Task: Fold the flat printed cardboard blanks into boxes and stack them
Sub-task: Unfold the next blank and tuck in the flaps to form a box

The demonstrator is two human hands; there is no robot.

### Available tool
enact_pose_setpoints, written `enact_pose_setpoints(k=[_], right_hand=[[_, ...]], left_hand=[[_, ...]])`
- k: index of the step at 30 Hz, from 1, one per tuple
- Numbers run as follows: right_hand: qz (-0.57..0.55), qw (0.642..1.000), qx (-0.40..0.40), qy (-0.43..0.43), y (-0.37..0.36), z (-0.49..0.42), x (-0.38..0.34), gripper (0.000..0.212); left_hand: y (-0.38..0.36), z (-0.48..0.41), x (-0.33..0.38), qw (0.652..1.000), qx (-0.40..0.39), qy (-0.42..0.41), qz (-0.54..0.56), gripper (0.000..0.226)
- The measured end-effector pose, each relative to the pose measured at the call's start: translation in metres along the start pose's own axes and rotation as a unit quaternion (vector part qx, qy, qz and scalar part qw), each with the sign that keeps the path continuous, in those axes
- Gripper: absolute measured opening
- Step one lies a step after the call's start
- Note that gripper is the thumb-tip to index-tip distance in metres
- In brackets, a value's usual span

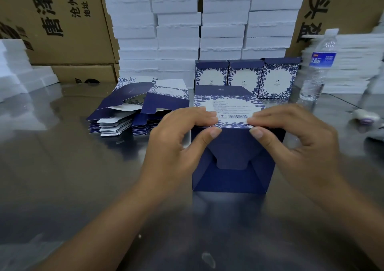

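Observation:
A navy and white floral box [232, 166] lies on its side in the middle of the steel table, its closed bottom flaps facing me. My left hand [176, 137] grips its upper left edge, fingers on the printed panel, thumb on the navy bottom. My right hand [291, 133] grips the upper right edge the same way. A heap of flat printed blanks [135, 106] lies to the left. Three folded boxes [245, 75] stand in a row behind the held one.
A clear water bottle [318, 64] stands at the right. Stacks of white boxes [199, 25] fill the back, flanked by brown cartons [58, 21]. White foam pieces [18, 69] sit at the far left, and a small white object [365, 115] lies at the right.

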State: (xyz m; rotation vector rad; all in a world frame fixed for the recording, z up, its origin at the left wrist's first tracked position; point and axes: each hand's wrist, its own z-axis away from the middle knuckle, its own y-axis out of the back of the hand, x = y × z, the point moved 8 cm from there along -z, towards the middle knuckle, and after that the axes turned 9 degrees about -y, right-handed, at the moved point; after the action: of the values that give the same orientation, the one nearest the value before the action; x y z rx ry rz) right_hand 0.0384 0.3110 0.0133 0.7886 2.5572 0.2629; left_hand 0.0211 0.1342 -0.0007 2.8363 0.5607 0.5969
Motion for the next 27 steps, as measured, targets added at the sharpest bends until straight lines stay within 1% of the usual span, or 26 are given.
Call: enact_pose_setpoints(k=[4, 8, 11, 14, 18, 25, 27], right_hand=[[0.0, 1.0, 0.003, -0.013, 0.003, -0.001, 0.005, 0.004], [-0.002, 1.0, -0.009, -0.024, 0.002, -0.002, 0.006, 0.006], [-0.002, 1.0, -0.009, -0.021, 0.002, -0.003, 0.006, 0.007], [-0.005, 1.0, -0.008, -0.02, 0.004, -0.003, 0.009, 0.009], [-0.005, 0.998, 0.002, -0.057, 0.009, -0.004, 0.022, 0.01], [-0.02, 0.995, -0.013, -0.093, 0.004, -0.005, 0.03, 0.013], [-0.054, 0.991, -0.019, -0.122, 0.004, -0.004, 0.034, 0.011]], left_hand=[[0.001, 0.0, -0.001, 1.0, -0.01, 0.004, 0.006, 0.015], [0.007, -0.002, -0.003, 1.0, 0.014, -0.011, -0.003, 0.009], [0.008, -0.003, -0.005, 1.0, 0.021, -0.008, -0.007, 0.019], [0.007, -0.003, -0.006, 1.0, 0.021, -0.008, -0.008, 0.021], [0.008, -0.004, -0.013, 1.0, 0.013, 0.013, 0.006, 0.013], [0.008, -0.006, -0.018, 1.0, -0.001, 0.008, 0.003, 0.021], [0.008, -0.006, -0.018, 1.0, -0.004, 0.007, 0.003, 0.021]])
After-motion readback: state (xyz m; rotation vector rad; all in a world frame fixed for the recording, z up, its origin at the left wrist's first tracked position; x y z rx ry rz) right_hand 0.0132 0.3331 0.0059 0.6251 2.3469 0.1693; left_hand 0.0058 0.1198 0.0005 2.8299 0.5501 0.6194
